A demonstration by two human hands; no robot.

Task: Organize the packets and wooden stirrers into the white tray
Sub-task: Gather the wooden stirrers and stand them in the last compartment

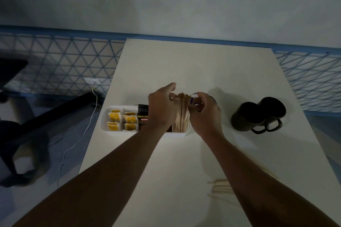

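A white tray (104, 125) with compartments stands on the table. Its left compartments hold yellow packets (114, 117), and black packets (143, 119) stand in the middle one. A bundle of wooden stirrers (183, 116) stands upright in the right compartment. My left hand (162, 110) grips the bundle from the left and my right hand (205, 114) from the right, fingers closed around its top. More loose stirrers (220, 187) lie on the table near the front right, partly hidden by my right forearm.
Two dark mugs (258, 116) stand together right of the tray, handles facing me. The white table (203, 64) ends at a wall behind. A white cable (81, 134) and dark chair legs (24, 134) lie on the floor to the left.
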